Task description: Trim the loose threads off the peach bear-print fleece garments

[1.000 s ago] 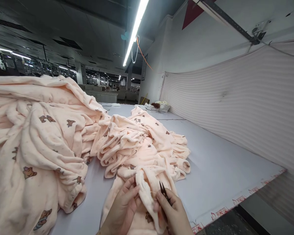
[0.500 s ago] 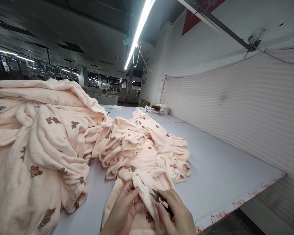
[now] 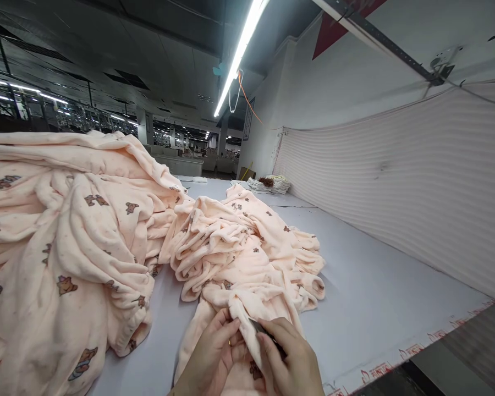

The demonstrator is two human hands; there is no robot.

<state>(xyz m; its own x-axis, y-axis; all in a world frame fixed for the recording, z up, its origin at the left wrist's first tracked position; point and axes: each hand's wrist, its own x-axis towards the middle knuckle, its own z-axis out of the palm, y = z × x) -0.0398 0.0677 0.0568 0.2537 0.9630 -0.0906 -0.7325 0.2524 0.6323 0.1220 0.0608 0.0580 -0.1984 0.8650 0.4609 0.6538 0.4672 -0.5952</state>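
Observation:
A pale pink fleece garment [image 3: 253,250] with small brown bear prints lies bunched on the table in front of me. My left hand [image 3: 218,349] pinches a folded edge of it between thumb and fingers. Closed around a pair of dark thread snips [image 3: 259,327], my right hand [image 3: 291,357] sits just to the right of that edge. The snips' blades point up and left, against the fabric, and look closed. Most of their body is hidden by my fingers.
A large heap of the same pink fleece [image 3: 66,242] covers the left side of the pale table [image 3: 355,286]. Stacks of folded cloth [image 3: 278,184] stand at its far end. A striped cloth sheet [image 3: 396,176] hangs along the right side.
The snips' blades, apart earlier, have come together beside the fabric edge. My left hand keeps its pinch. The whole view has shifted slightly.

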